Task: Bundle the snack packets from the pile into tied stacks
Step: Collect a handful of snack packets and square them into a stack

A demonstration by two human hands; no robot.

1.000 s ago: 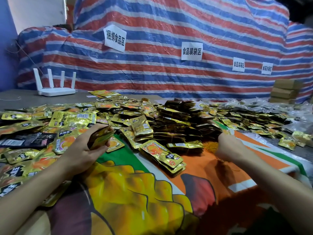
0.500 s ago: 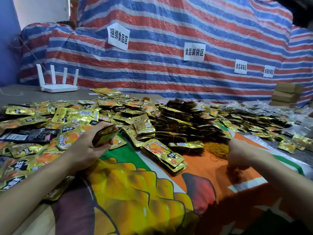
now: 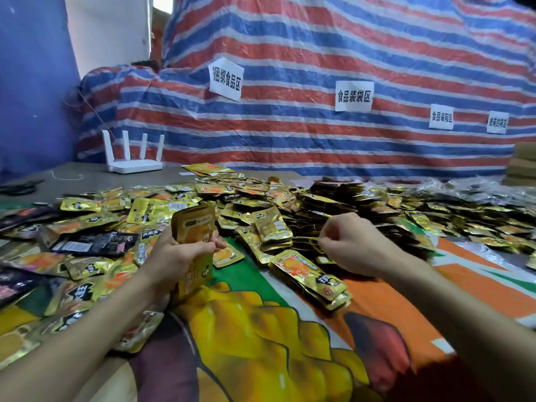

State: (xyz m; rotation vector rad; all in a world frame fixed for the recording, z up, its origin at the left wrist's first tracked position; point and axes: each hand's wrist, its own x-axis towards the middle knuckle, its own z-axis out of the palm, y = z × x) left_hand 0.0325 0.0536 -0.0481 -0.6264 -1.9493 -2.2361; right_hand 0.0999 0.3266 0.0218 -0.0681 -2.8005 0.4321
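A red, white and blue striped plastic tarpaulin (image 3: 319,53) fills the back in front of me, with four white paper signs printed in black characters (image 3: 353,95) stuck on it. On my left is a blue wall (image 3: 29,82). A white four-antenna router (image 3: 135,162) sits on the grey counter (image 3: 87,178), and brown cardboard boxes (image 3: 523,163) are stacked at the far right.

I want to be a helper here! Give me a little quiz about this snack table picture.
1. True or false: the left hand holds a stack of packets upright.
2. How many antennas stick up from the white router?
3. The striped tarp behind the table is: A) red, blue and white; B) green and black; C) plain yellow.
Key: 1 true; 2 four; 3 A.
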